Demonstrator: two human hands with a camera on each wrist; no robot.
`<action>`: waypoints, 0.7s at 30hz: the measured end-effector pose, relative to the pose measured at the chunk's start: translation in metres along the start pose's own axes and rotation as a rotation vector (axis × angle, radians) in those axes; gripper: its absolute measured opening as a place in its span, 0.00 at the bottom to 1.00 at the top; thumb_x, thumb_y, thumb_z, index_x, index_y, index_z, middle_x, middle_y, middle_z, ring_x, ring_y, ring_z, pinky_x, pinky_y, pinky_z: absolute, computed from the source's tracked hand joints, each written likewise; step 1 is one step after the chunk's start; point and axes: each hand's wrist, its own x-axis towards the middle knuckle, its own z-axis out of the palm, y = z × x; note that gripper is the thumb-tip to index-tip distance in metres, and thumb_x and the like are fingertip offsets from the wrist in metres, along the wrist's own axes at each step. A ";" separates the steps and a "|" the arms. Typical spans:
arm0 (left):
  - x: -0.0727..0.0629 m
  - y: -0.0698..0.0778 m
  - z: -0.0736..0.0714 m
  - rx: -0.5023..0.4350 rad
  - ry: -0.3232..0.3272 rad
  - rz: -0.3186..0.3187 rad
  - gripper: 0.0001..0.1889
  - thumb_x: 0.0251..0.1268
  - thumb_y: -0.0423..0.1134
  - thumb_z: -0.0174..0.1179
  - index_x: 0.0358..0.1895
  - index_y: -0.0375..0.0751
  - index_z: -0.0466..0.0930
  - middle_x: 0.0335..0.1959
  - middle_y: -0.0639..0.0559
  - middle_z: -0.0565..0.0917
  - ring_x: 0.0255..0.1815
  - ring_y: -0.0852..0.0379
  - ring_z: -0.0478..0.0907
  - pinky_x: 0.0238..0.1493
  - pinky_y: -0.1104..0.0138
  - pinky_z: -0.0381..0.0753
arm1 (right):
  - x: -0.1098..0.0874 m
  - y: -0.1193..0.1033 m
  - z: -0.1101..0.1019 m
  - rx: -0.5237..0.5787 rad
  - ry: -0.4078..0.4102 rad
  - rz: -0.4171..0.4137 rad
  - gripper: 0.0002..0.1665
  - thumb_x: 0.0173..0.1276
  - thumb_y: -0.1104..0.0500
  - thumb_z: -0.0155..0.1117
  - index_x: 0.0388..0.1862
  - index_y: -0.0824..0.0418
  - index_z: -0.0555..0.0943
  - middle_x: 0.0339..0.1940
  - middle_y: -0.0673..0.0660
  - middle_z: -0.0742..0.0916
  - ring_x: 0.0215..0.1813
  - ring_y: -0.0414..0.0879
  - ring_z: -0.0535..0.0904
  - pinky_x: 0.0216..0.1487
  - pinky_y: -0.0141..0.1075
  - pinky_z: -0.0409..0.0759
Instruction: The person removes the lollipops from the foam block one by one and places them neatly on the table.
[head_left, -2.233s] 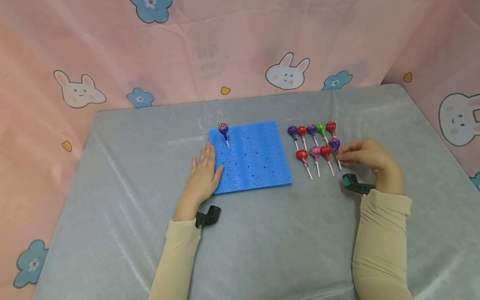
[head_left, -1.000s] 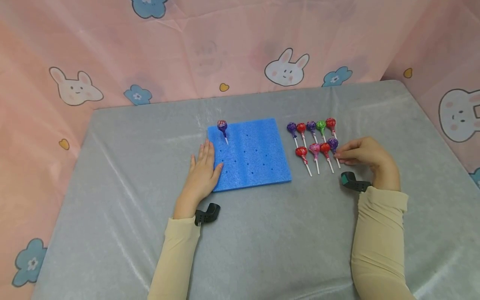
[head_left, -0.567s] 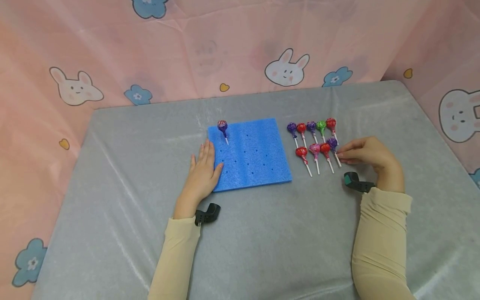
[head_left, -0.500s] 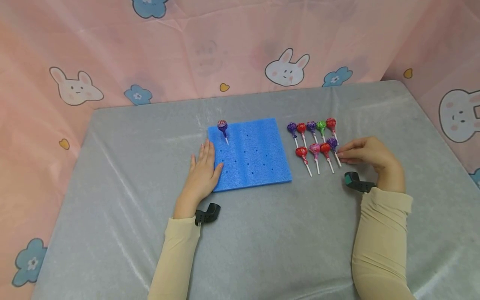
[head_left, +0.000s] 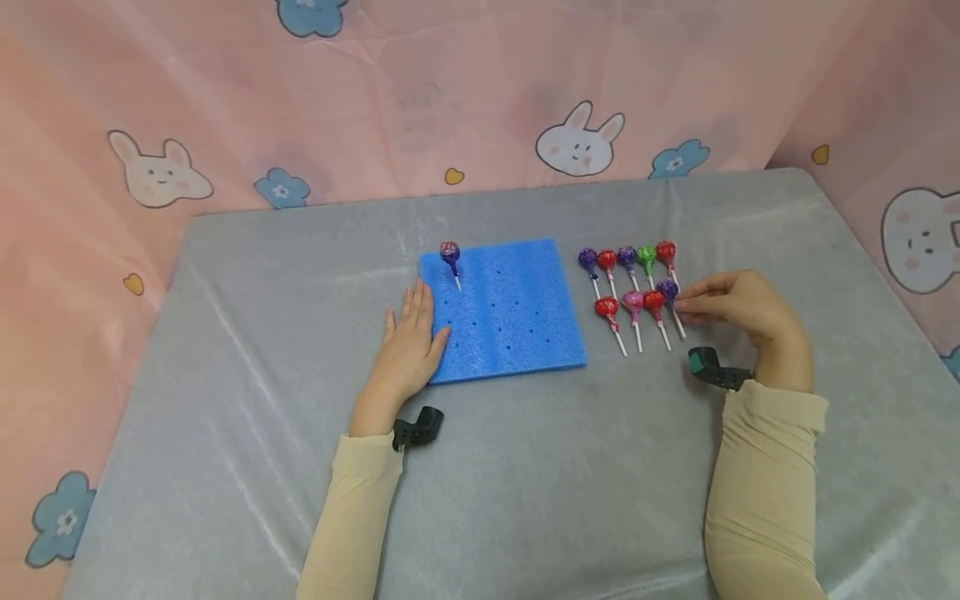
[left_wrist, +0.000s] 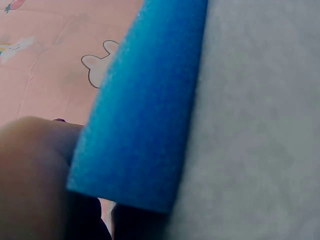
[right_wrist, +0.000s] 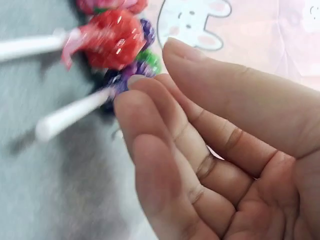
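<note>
A blue foam board (head_left: 517,287) with small holes lies on the grey table, one purple-and-red lollipop (head_left: 450,252) standing in its far left part. My left hand (head_left: 401,358) rests along the board's left edge, fingers straight and thumb over the foam. The board (left_wrist: 140,115) fills the middle of the left wrist view. Further right, my right hand (head_left: 738,308) has its fingertips beside the wrapper neck of a purple lollipop (head_left: 666,288), the rightmost of the near row. In the right wrist view, thumb and bent fingers (right_wrist: 155,165) stand apart, nothing visible between them; whether they touch the lollipop is unclear.
Two rows of lollipops lie right of the board: red (head_left: 607,308), pink (head_left: 633,302) and red (head_left: 654,300) in the near row, purple, red and green (head_left: 646,257) ones behind. A pink curtain (head_left: 480,83) hangs along the table's far edge.
The purple lollipop at the right fingertips has turned slightly, its stick end swinging a little right. The right fingers have shifted slightly at it. The left hand stays on the board.
</note>
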 end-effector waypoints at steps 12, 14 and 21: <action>0.001 0.000 0.006 0.029 -0.009 0.006 0.35 0.76 0.49 0.37 0.74 0.34 0.35 0.76 0.44 0.35 0.75 0.48 0.31 0.70 0.49 0.31 | 0.000 -0.041 0.030 0.116 0.054 -0.143 0.24 0.63 0.53 0.67 0.50 0.70 0.80 0.31 0.42 0.86 0.35 0.36 0.82 0.52 0.39 0.72; 0.001 0.000 0.006 0.031 -0.006 0.002 0.35 0.76 0.49 0.37 0.74 0.34 0.34 0.76 0.45 0.35 0.76 0.49 0.31 0.71 0.50 0.30 | 0.003 -0.049 0.038 0.146 0.062 -0.181 0.22 0.63 0.54 0.67 0.49 0.68 0.82 0.31 0.41 0.86 0.36 0.37 0.81 0.45 0.34 0.73; -0.001 -0.002 0.000 0.025 0.020 0.001 0.34 0.76 0.49 0.37 0.74 0.34 0.36 0.76 0.44 0.35 0.76 0.48 0.32 0.70 0.49 0.30 | 0.019 -0.089 0.079 0.265 -0.003 -0.308 0.20 0.63 0.60 0.66 0.47 0.75 0.80 0.31 0.43 0.85 0.35 0.39 0.83 0.40 0.28 0.79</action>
